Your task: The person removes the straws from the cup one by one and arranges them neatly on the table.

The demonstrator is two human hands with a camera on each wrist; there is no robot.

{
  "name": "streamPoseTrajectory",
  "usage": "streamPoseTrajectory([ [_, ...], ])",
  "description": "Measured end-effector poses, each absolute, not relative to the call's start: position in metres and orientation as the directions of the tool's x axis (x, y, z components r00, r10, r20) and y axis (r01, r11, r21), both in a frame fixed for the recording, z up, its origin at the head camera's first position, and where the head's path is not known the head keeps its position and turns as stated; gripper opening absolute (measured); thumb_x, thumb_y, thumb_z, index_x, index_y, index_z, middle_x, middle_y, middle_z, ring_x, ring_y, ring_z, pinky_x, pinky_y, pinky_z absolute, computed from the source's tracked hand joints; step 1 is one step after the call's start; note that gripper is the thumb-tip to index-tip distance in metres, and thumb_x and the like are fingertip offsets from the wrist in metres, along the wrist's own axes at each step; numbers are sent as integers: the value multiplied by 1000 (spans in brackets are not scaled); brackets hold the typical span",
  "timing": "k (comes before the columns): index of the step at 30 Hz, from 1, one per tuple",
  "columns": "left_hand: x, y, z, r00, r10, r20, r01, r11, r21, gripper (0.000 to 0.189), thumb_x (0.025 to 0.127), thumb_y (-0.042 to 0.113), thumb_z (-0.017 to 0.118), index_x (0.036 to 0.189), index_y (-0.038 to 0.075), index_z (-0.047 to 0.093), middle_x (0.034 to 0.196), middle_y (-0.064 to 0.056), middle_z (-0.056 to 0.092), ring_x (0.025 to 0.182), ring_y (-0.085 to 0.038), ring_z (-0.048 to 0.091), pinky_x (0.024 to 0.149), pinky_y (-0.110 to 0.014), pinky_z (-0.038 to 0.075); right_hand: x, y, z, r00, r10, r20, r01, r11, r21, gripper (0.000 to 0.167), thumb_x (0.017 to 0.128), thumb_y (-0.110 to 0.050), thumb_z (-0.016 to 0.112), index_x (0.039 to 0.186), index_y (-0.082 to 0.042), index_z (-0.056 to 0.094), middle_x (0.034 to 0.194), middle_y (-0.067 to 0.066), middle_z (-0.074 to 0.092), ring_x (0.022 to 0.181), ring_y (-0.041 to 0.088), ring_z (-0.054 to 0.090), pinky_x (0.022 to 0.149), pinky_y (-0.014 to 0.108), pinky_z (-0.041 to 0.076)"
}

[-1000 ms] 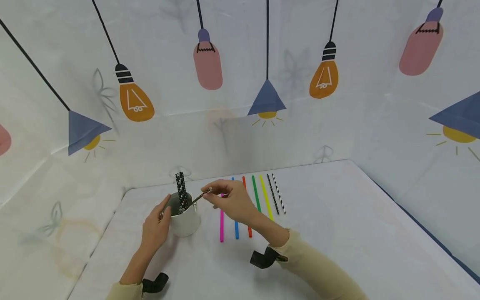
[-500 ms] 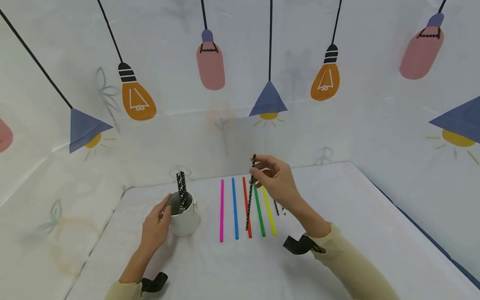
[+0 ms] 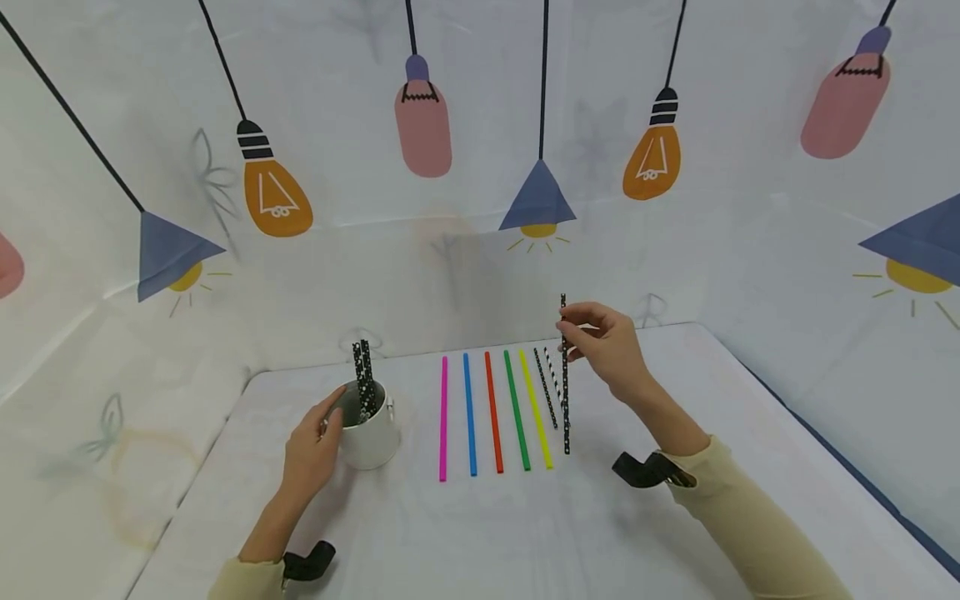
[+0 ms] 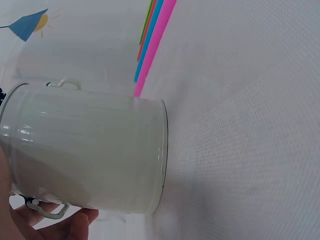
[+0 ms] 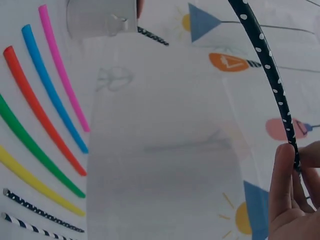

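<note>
My right hand pinches a black straw with white dots near its upper end, holding it upright above the right end of a row of straws. In the right wrist view the dotted straw runs up from between thumb and fingers. With my left hand I grip the rim and side of a white metal bucket. Black dotted straws stand in the bucket. In the left wrist view the white bucket fills the left side, its small handle loops visible.
Side by side on the white table lie a pink straw, blue straw, red straw, green straw, yellow straw, dotted black straw and striped straw. A lamp-printed sheet rises behind.
My right hand has drawn the dotted straw out of the bucket and carried it rightward across the row, turning it upright. The left hand stays on the bucket.
</note>
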State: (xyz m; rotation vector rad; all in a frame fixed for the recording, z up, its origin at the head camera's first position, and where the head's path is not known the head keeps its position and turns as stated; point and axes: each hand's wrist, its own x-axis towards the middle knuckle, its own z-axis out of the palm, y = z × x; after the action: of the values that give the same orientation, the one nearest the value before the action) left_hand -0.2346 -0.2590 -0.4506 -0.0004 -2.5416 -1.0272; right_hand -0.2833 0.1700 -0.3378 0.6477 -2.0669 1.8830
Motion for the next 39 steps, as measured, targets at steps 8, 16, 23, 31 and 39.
streamPoseTrajectory([
  [8,-235,-259,-450,-924,-141,355,149,723,675,45,106,32,34,146,15,46,142,-19,48,124,-42,48,93,-58,42,-299,200,-350,-926,-240,290,-316,77,-946,45,94,-5,65,134,4,47,114,16,57,89,16,66,74,30,55],
  [16,-234,-259,-450,-929,-150,337,131,720,681,45,106,33,33,147,17,45,143,-19,46,127,-42,45,95,-59,40,-322,214,-379,-971,-152,186,-209,151,-966,46,93,-12,68,131,6,50,112,16,59,86,12,64,76,28,54],
  [23,-235,-260,-453,-925,-148,349,141,721,679,46,106,34,33,146,17,45,143,-19,47,124,-43,47,93,-59,41,-349,228,-413,-989,-67,129,-141,235,-962,43,92,-13,68,129,5,54,115,21,60,90,19,66,75,26,54],
  [31,-237,-260,-455,-922,-151,356,142,723,676,46,106,34,33,147,17,45,142,-19,47,126,-43,45,94,-60,40,-374,237,-442,-999,-14,53,-55,292,-955,44,90,-13,71,129,4,57,116,21,62,104,40,62,74,26,55],
  [39,-234,-259,-453,-926,-141,351,149,718,680,46,106,34,32,148,16,43,143,-20,46,127,-44,43,96,-60,39,-388,228,-457,-1000,1,28,-26,329,-944,42,89,-9,71,126,5,58,112,20,63,93,26,66,73,27,55],
])
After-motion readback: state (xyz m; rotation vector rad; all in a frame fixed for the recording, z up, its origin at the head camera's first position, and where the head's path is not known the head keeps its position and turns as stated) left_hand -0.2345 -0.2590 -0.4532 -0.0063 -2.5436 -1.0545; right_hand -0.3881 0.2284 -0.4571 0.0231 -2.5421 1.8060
